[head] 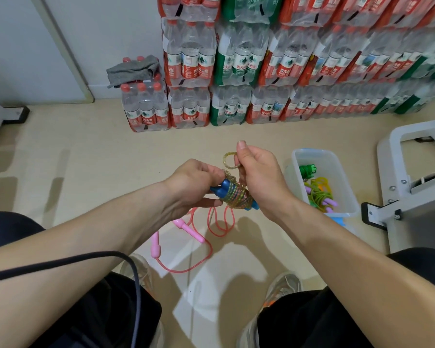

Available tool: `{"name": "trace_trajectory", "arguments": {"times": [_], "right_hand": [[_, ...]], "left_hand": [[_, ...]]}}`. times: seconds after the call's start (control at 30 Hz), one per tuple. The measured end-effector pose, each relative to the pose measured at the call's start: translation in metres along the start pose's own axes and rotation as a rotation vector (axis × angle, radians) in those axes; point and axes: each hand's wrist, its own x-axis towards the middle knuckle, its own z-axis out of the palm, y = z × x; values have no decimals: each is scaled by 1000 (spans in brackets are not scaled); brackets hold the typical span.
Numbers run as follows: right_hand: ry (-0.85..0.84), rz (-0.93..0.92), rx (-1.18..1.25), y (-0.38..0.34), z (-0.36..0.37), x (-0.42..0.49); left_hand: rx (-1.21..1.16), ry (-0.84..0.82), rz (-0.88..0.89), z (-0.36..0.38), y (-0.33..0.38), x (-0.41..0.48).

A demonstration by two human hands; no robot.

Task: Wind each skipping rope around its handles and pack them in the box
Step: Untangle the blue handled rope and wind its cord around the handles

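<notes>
My left hand (pixel 195 183) grips the blue handles (pixel 222 188) of a skipping rope, with its glittery yellow cord (pixel 236 195) wound round them in many turns. My right hand (pixel 258 175) pinches the last free loop of that cord (pixel 227 160) just above the bundle. A pink skipping rope (pixel 180 233) lies loose on the floor below my hands. To the right stands a clear plastic box (pixel 347 197) holding wound ropes, one with green handles (pixel 308 171) and one with purple handles (pixel 330 202).
Shrink-wrapped packs of water bottles (pixel 236 61) are stacked along the far wall, with a grey cloth (pixel 133 70) on one pack. A grey metal frame (pixel 412 179) stands right of the box. A black cable (pixel 86 258) crosses my left arm. My knees and shoes are below.
</notes>
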Motion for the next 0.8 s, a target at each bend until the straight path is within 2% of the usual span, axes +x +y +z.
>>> {"name": "trace_trajectory", "arguments": {"times": [0.2,0.53,0.8], "right_hand": [[-26,-33,70,0,-5,2],[-223,-82,100,-8,-18,1],[-291,58,137,-6,-27,6]], "left_hand": [[-10,-86,-57,0,2,-1],[-275,-121,-213,-8,7,-2],[-282,-114,-238,-9,7,-3]]}}
